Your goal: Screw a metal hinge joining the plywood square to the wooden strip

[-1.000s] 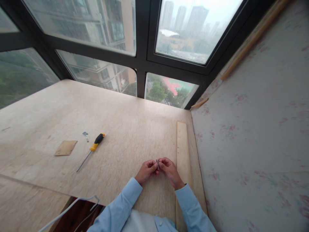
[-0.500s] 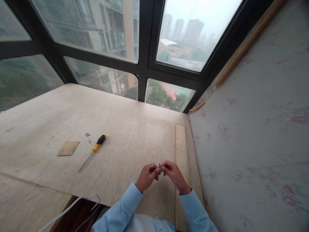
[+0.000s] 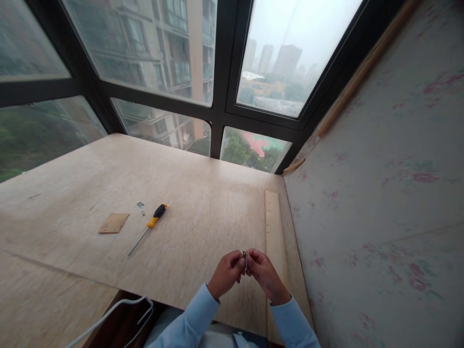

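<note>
My left hand (image 3: 226,274) and my right hand (image 3: 266,274) meet above the near edge of a pale wooden board (image 3: 188,208). Both pinch one small metal piece (image 3: 245,259) between their fingertips, held upright; what it is exactly I cannot make out. A long wooden strip (image 3: 274,232) with small holes lies just right of my hands, along the board's right edge. A screwdriver (image 3: 148,228) with a yellow and black handle lies to the left, well away from both hands.
A small metal fitting (image 3: 140,207) and a thin brown square plate (image 3: 113,223) lie near the screwdriver. Large dark-framed windows (image 3: 217,72) stand behind the board. A floral-papered wall (image 3: 380,193) closes the right side. A white wire hanger (image 3: 119,314) shows at the bottom left.
The view has tilted up and shifted. My hands stay together on the small metal piece and sit slightly lower and further right in the picture.
</note>
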A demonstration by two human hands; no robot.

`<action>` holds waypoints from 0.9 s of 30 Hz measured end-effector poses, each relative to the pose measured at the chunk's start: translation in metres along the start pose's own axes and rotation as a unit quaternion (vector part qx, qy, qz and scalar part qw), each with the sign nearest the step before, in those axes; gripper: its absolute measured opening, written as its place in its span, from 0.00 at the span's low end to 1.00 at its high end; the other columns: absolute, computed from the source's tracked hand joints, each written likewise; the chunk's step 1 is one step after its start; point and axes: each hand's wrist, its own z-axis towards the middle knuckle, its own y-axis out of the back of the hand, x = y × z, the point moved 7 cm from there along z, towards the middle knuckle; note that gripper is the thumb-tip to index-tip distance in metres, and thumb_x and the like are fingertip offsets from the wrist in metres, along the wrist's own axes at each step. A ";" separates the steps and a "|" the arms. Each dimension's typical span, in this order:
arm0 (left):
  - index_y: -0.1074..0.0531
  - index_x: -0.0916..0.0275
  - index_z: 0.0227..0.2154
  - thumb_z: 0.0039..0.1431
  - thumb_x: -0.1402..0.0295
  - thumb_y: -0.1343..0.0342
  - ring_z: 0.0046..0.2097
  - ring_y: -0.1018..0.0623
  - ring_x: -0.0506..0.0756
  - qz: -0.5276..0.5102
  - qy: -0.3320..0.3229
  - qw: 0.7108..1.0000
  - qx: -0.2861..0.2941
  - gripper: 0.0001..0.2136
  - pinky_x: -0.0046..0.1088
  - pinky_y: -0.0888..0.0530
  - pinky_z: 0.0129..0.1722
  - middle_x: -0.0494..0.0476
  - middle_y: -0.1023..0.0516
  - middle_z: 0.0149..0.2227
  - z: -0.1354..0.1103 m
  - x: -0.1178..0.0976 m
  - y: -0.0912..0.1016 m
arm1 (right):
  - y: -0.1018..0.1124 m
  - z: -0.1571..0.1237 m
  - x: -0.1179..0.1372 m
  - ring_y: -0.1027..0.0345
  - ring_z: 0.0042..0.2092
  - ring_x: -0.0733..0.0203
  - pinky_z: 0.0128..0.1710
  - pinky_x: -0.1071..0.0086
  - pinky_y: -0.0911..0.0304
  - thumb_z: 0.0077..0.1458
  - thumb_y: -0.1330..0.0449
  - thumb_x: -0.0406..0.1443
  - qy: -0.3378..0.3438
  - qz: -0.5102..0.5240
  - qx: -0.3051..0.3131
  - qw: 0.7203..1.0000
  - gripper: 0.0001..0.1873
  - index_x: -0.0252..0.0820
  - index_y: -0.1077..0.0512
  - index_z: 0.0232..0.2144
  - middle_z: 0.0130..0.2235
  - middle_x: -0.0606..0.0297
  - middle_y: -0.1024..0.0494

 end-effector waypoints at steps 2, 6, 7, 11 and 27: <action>0.34 0.63 0.23 0.56 0.45 0.47 0.19 0.34 0.47 0.001 0.006 1.000 0.000 0.23 0.22 0.36 0.18 0.52 0.31 0.22 -0.002 0.003 -0.003 | 0.002 -0.004 -0.004 0.44 0.25 0.68 0.27 0.72 0.50 0.45 0.30 0.51 -0.003 0.007 -0.006 1.000 0.23 0.39 0.31 0.25 0.23 0.72 0.33; 0.34 0.63 0.23 0.55 0.46 0.46 0.20 0.34 0.47 0.012 0.024 1.000 0.004 0.23 0.22 0.36 0.19 0.51 0.32 0.21 -0.009 0.008 0.001 | 0.011 -0.014 -0.004 0.45 0.26 0.68 0.27 0.71 0.51 0.46 0.30 0.49 0.010 -0.025 -0.007 1.000 0.21 0.38 0.31 0.24 0.24 0.69 0.31; 0.34 0.64 0.24 0.55 0.46 0.46 0.20 0.34 0.47 0.014 0.024 1.000 0.006 0.23 0.22 0.36 0.19 0.51 0.32 0.22 -0.011 0.008 0.002 | 0.010 -0.015 -0.005 0.45 0.26 0.69 0.27 0.71 0.51 0.47 0.30 0.49 0.011 -0.029 -0.006 1.000 0.21 0.38 0.30 0.24 0.25 0.69 0.30; 0.35 0.63 0.24 0.56 0.44 0.47 0.20 0.34 0.47 0.008 0.021 1.000 0.011 0.23 0.22 0.37 0.18 0.51 0.33 0.21 -0.016 0.009 -0.001 | -0.004 -0.016 -0.015 0.45 0.25 0.69 0.26 0.71 0.52 0.47 0.31 0.50 -0.010 0.016 -0.002 1.000 0.22 0.38 0.30 0.26 0.23 0.70 0.31; 0.36 0.63 0.24 0.50 0.38 0.46 0.19 0.35 0.46 -0.036 0.065 0.997 -0.006 0.28 0.21 0.38 0.18 0.50 0.33 0.20 -0.057 0.055 0.019 | -0.033 -0.028 -0.070 0.45 0.21 0.71 0.22 0.73 0.54 0.44 0.33 0.57 -0.053 0.011 -0.005 0.999 0.28 0.38 0.33 0.25 0.21 0.70 0.32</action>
